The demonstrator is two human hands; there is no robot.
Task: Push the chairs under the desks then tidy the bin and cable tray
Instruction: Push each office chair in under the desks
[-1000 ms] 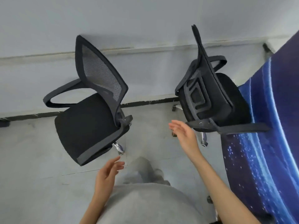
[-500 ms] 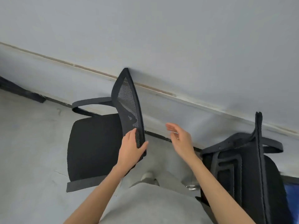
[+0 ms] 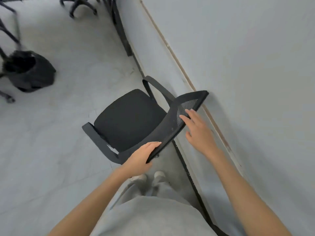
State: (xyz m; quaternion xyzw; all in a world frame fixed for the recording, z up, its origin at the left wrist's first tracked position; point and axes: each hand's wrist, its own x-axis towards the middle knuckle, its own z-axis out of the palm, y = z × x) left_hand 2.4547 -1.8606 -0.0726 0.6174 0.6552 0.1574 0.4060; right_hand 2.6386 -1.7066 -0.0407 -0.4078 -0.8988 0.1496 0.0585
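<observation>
A black office chair [image 3: 129,120] with a mesh back and two armrests stands on the grey floor in front of me, close to the wall. My left hand [image 3: 143,155] grips the near end of the chair's backrest top edge. My right hand [image 3: 198,128] is spread, its fingertips resting on the far part of the mesh back, fingers apart and not closed around it. A black bin [image 3: 29,70] lined with a dark bag stands on the floor at the left.
A grey wall [image 3: 247,82] with a tan trim strip runs along the right. A black cable [image 3: 190,176] lies along the wall's foot. Another chair's wheeled base [image 3: 81,5] and dark desk legs [image 3: 10,31] show at the top left. My feet [image 3: 151,179] are below the chair.
My view has swung left, so the second chair is out of sight and the bin has appeared. The chair has turned with my left hand on its back. My right hand has reached the mesh.
</observation>
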